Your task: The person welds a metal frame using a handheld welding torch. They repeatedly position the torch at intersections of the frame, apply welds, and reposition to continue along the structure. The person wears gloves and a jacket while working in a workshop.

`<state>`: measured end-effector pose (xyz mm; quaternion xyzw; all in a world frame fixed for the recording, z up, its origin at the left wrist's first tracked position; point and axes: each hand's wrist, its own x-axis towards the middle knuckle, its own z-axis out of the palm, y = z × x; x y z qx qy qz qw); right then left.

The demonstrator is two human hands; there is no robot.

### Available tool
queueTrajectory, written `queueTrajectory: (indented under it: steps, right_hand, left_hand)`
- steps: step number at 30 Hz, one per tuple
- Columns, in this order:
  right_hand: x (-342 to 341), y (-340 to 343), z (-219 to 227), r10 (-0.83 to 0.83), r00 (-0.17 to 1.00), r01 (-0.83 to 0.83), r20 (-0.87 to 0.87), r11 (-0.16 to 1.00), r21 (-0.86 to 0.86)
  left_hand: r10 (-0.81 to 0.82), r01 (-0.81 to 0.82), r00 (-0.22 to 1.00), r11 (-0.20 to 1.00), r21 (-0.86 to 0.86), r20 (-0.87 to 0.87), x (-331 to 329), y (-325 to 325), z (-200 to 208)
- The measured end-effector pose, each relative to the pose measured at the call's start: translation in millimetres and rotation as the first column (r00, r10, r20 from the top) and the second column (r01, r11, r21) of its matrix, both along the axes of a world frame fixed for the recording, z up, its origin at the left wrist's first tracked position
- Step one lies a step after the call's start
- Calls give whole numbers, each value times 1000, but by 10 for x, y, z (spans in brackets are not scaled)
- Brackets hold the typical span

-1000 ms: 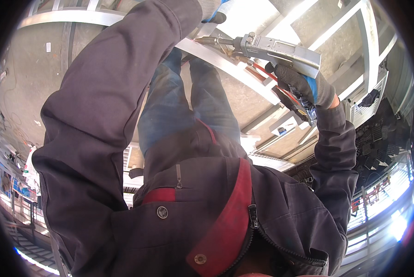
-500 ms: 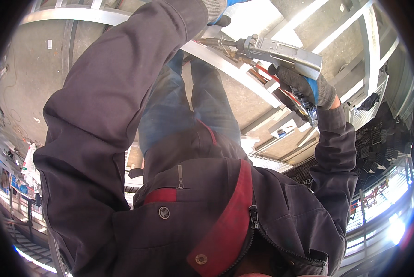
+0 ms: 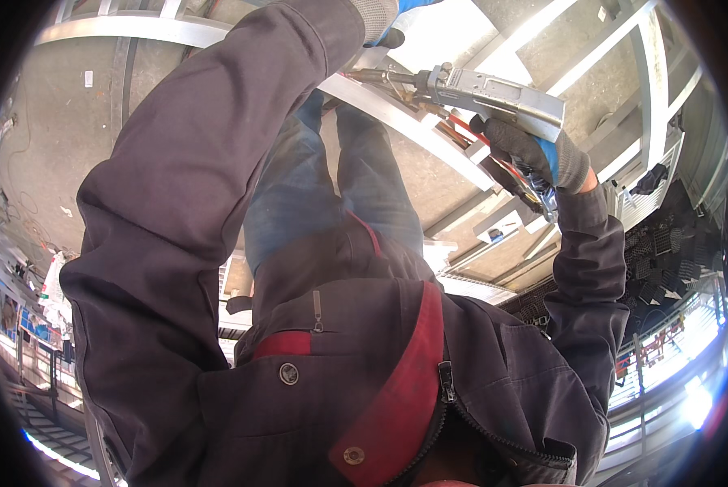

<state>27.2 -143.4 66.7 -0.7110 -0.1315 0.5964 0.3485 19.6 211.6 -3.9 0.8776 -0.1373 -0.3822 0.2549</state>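
The silver-grey, box-bodied metal tool (image 3: 498, 96) sat in the closed grip of the black-blue-grey gloved right hand (image 3: 536, 152), its slim dark nozzle (image 3: 373, 75) near a straight, pale metal bar (image 3: 420, 130). A slack wrist might have let it skid. The gloved left hand (image 3: 386, 31) was cropped above; its grip could not be told.

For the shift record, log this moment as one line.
left hand: gloved, cut off at top edge | right hand: gloved, holding silver tool | tool tip: near metal bar
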Motion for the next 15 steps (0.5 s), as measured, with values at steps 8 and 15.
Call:
queueTrajectory:
  steps: [8,15]
  right_hand:
    - [-33,-62,-108,-38,999,39,15,998,-45]
    - [-34,-8,-55,-81,996,84,37,994,-75]
  left_hand:
    - [7,-7,1000,1000,9,1,-14,1,0]
    - [9,-9,1000,1000,2,11,27,-22,-1]
